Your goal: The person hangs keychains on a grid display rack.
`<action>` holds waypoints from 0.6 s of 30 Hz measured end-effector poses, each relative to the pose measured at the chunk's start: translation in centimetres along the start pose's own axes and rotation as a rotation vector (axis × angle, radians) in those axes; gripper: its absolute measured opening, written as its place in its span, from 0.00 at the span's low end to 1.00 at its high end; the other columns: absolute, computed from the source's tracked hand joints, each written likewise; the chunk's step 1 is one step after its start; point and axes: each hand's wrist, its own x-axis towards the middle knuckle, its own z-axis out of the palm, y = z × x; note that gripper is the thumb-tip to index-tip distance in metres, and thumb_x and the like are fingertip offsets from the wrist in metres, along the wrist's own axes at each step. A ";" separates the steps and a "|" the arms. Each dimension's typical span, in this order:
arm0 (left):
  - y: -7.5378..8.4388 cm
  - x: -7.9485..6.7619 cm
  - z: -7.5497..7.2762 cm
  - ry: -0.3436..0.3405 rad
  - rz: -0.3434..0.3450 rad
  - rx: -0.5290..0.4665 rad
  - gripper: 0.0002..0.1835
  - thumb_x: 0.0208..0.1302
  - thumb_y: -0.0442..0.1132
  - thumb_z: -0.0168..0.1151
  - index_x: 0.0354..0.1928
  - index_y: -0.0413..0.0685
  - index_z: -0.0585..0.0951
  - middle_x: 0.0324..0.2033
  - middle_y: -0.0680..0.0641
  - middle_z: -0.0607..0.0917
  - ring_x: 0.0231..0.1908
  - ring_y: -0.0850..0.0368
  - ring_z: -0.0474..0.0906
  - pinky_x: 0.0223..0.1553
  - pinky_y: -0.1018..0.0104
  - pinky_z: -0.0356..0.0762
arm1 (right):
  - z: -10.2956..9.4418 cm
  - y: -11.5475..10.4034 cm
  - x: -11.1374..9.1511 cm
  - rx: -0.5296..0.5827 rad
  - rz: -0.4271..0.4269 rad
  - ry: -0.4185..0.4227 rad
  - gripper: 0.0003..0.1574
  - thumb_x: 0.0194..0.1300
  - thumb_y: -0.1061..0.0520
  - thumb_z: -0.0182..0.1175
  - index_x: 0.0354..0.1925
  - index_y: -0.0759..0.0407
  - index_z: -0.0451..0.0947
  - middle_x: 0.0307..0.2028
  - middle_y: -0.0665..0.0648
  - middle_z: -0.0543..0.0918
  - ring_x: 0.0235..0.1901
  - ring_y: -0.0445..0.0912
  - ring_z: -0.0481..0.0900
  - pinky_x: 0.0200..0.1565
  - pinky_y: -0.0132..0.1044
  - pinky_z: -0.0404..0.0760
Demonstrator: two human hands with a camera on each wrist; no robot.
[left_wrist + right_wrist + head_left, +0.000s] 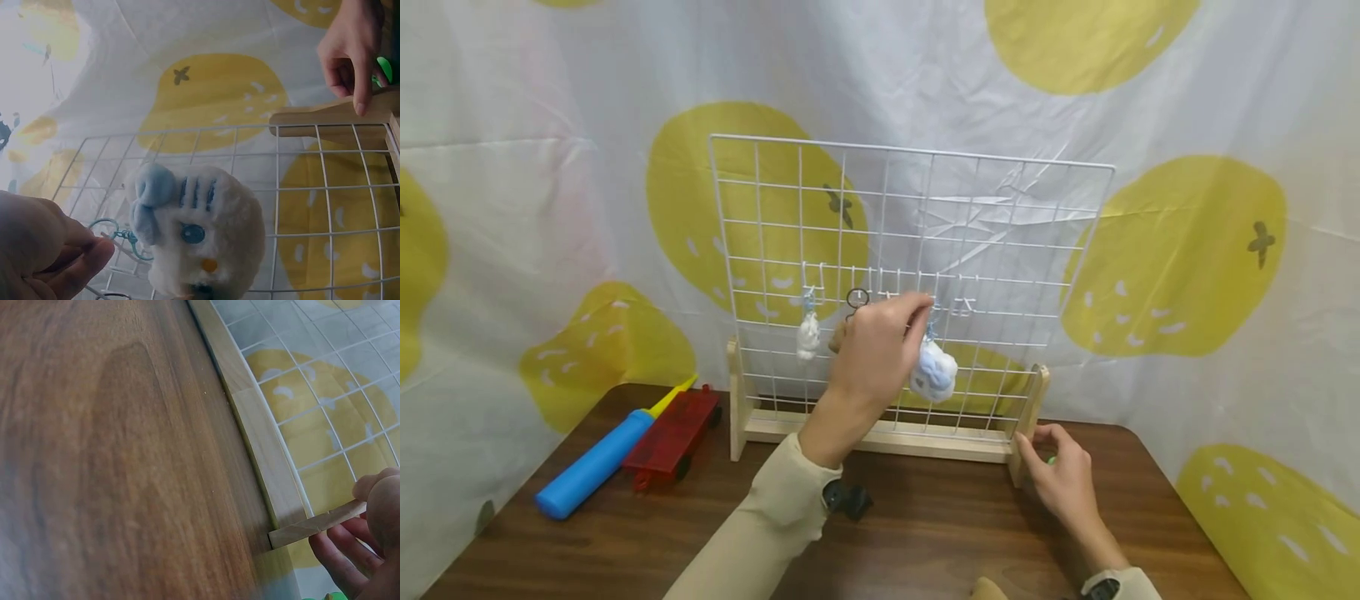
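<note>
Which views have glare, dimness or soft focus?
Head: brightest overall, shiny creases on the curtain behind the wire grid; left wrist: dimmer, curtain washed out near white at upper left, left hand in shadow; right wrist: also dim, tabletop grain looks soft.

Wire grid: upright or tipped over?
Upright: the wire grid stands in the wooden base on the table; the right hand pinches an end post.

The left forearm (760,512) reaches forward and up, the left hand (878,346) raised with fingertips (97,253) pinched together; the right hand (1066,475) sits lower, its fingers (349,547) curled.
</note>
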 end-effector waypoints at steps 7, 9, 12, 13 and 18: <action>-0.3 -0.4 0.7 -0.019 0.009 0.032 0.07 0.76 0.34 0.67 0.49 0.45 0.91 0.43 0.46 0.95 0.41 0.52 0.94 0.41 0.61 0.92 | 0.0 0.1 -0.1 -0.003 0.003 0.002 0.10 0.69 0.54 0.76 0.41 0.59 0.86 0.37 0.58 0.94 0.40 0.46 0.88 0.41 0.23 0.76; -0.4 -0.4 0.7 0.002 0.024 0.027 0.06 0.76 0.33 0.67 0.48 0.44 0.91 0.42 0.46 0.95 0.40 0.52 0.94 0.39 0.62 0.92 | 0.0 0.1 -0.2 -0.006 0.004 0.001 0.10 0.68 0.54 0.76 0.41 0.59 0.86 0.36 0.58 0.94 0.39 0.45 0.88 0.42 0.23 0.76; -0.1 -0.3 0.4 0.049 0.040 0.007 0.06 0.76 0.33 0.67 0.48 0.44 0.91 0.42 0.47 0.95 0.41 0.53 0.94 0.40 0.63 0.92 | 0.1 0.0 -0.2 -0.005 0.004 -0.002 0.10 0.68 0.54 0.76 0.41 0.58 0.86 0.36 0.57 0.94 0.39 0.43 0.88 0.41 0.24 0.77; 0.0 -0.1 0.2 0.058 0.044 0.000 0.06 0.76 0.33 0.67 0.48 0.44 0.91 0.42 0.47 0.95 0.42 0.54 0.94 0.40 0.63 0.92 | 0.1 0.0 -0.2 -0.004 0.002 0.001 0.10 0.68 0.55 0.76 0.41 0.58 0.86 0.36 0.57 0.94 0.39 0.44 0.88 0.41 0.24 0.77; 0.2 0.2 0.1 0.028 0.014 0.012 0.07 0.77 0.34 0.66 0.49 0.45 0.91 0.42 0.47 0.95 0.40 0.54 0.94 0.39 0.63 0.92 | 0.1 -0.2 -0.1 0.000 -0.014 0.016 0.10 0.69 0.55 0.76 0.41 0.59 0.86 0.35 0.58 0.94 0.39 0.49 0.89 0.40 0.27 0.78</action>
